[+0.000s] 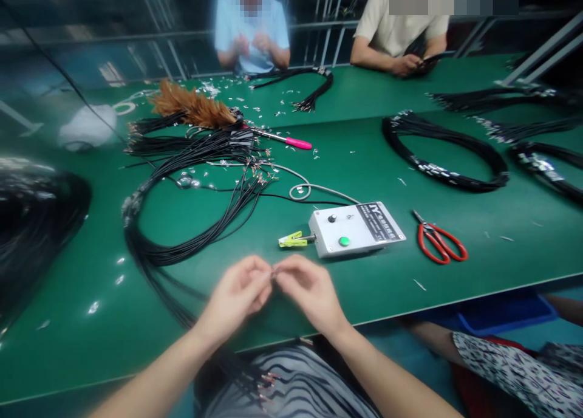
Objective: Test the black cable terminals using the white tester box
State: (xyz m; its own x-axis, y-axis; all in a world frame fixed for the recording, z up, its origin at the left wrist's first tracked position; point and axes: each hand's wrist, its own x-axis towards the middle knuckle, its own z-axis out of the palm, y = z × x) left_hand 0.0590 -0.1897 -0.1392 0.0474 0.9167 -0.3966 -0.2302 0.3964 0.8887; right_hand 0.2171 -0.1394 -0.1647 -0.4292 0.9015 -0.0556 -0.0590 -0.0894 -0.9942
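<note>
My left hand (246, 288) and my right hand (306, 287) meet above the near part of the table, fingertips pinched together. Between them shows a tiny dark piece that looks like a wire end (274, 274); most of it is covered by the fingers. A bundle of black cables (155, 263) loops on the table to the left and passes under my left wrist. Its stripped copper ends (266, 381) rest on my lap. Just beyond my hands lies a grey control box (348, 231) with a green button and a yellow-green clip (293, 240) at its left end.
Red-handled pliers (439, 239) lie right of the box. Coiled black cables (449, 157) and a brown duster (194, 105) with a pink handle are farther back. Another cable pile (40, 223) sits left. Two people (250, 32) sit opposite; a patterned sleeve (514, 369) shows at right.
</note>
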